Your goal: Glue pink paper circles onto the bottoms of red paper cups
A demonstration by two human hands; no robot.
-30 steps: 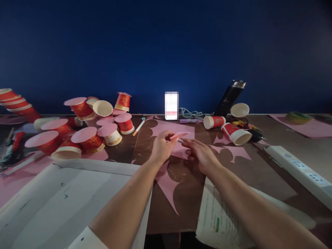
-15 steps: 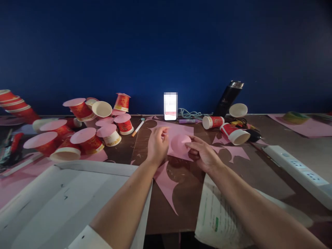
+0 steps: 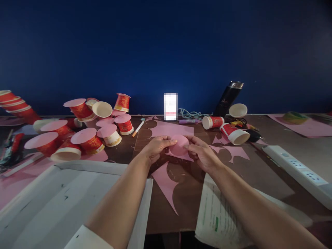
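Note:
A round disc of pink paper [image 3: 178, 146] is held up between my two hands, above the table's middle. My left hand [image 3: 158, 148] pinches its left edge, thumb on top. On the right edge, my right hand [image 3: 198, 150] grips it between thumb and fingers. Behind and below the disc lies a pink paper sheet [image 3: 172, 129] with curved cuts in its left side. A pointed pink offcut [image 3: 166, 183] rests on the brown table [image 3: 176, 221] nearer to me.
Red paper cups [image 3: 89, 140] with pink discs on them crowd the left. A white box lid [image 3: 64, 200] lies in front. A lit phone [image 3: 170, 107] stands by the blue wall. Rightward are tipped cups [image 3: 234, 134], a black flask [image 3: 228, 98] and a power strip [image 3: 298, 173].
My left hand has come down and closed on the disc's left edge; before, it was beside the disc without holding it. My right hand has kept its hold.

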